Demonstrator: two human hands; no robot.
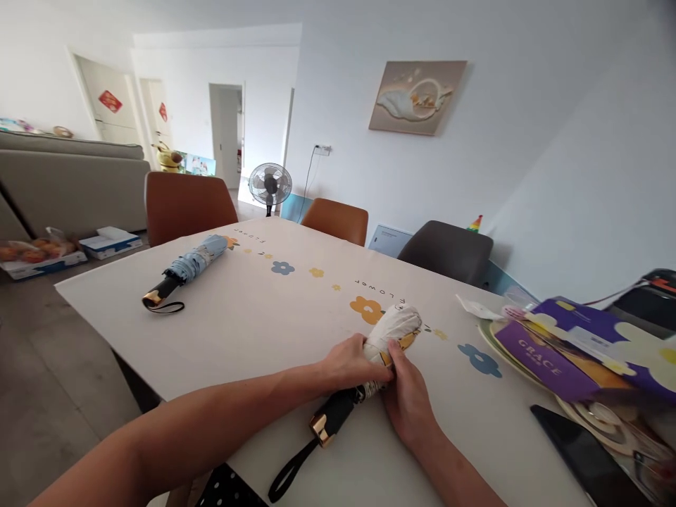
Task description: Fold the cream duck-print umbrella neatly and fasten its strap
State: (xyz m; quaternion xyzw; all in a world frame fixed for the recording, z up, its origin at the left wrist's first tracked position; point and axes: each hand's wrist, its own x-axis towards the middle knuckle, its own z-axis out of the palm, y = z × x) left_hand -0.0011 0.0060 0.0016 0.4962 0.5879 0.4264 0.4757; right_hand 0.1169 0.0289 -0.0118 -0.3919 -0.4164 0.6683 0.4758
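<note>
A folded white umbrella (393, 325) with yellow patches lies slantwise over the near part of the table, its black handle and gold band pointing toward me. My left hand (355, 362) is closed around the canopy from the left side. From the right, my right hand (409, 394) grips the same canopy, its thumb along the fabric. A black wrist strap (293, 470) hangs from the handle end. Farther left rests a second folded umbrella (198, 259), light blue with a black and gold handle, apart from both hands.
The white tablecloth (253, 338) carries printed flowers. At the right are a purple box (543, 355) and a dark phone-like slab (586, 454). Chairs, including a brown one (187, 208), line the far sides. A fan (270, 184) stands beyond.
</note>
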